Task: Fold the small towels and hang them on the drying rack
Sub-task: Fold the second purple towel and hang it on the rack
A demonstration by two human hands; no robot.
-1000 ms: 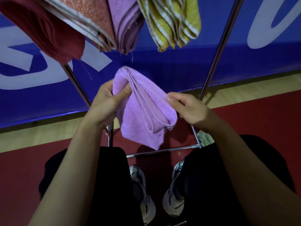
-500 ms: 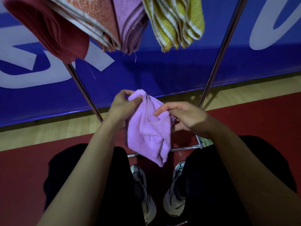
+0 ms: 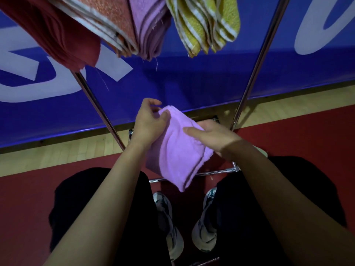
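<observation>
Nearest the camera, two white sneakers [image 3: 204, 225] stand on the red floor [image 3: 23, 208], between black-clad legs [image 3: 119, 217]. Just beyond the toes, the low chrome crossbar of the drying rack [image 3: 217, 171] runs across the floor.

Above that bar, both bare forearms reach forward and meet at a folded lilac towel [image 3: 178, 156], held in the air in front of the rack and touching none of its bars. The towel is doubled over several times; its layered edges show at the lower right, and its lowest corner hangs toward the crossbar. The left hand [image 3: 148, 121] holds the towel's upper left corner, thumb pressed onto the cloth on top, the other fingers curled above and behind it; whether they touch the cloth I cannot quite tell. The right hand [image 3: 209, 137] grips the towel's right edge, thumb lying across the top face and the fingers tucked behind it, out of sight.

Two slanted chrome legs of the rack rise on either side of the hands. Behind them a strip of pale wood flooring [image 3: 288, 104] meets a blue banner [image 3: 201, 73] with large white lettering.

Farthest up, along the top edge, four folded towels hang side by side: a dark red towel [image 3: 57, 35] at left, an orange towel [image 3: 107, 22], a purple towel [image 3: 149, 29], and a yellow striped towel [image 3: 205, 25] at right.
</observation>
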